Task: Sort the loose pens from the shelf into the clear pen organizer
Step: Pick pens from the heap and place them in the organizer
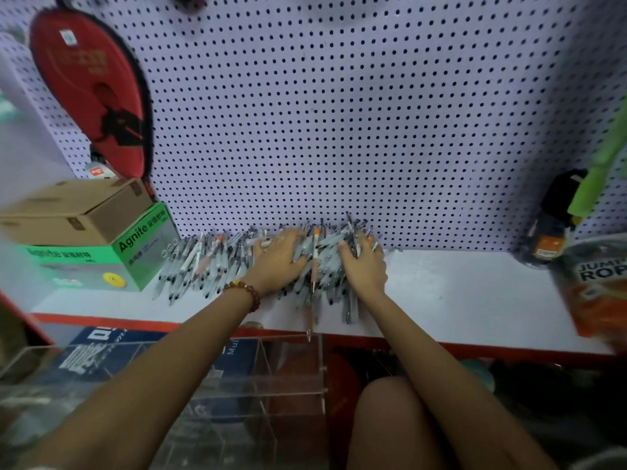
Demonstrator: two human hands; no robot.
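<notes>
A big heap of loose pens (pixel 207 262) lies on the white shelf (pixel 458 293) against the pegboard. My left hand (pixel 276 262) lies on the middle of the heap, fingers curled into the pens. My right hand (pixel 364 264) is at the heap's right end, its fingers curled round a bunch of pens. Between the two hands an orange-and-white pen (pixel 315 262) lies on top. The clear pen organizer (pixel 288 378) stands below the shelf's red front edge, partly hidden by my left forearm.
A green box with a brown carton (pixel 78 212) on top stands left of the heap. A red racket cover (pixel 91 93) hangs on the pegboard (pixel 339 113). A jump-rope pack (pixel 597 283) and a dark bottle (pixel 549 239) sit at the shelf's right end.
</notes>
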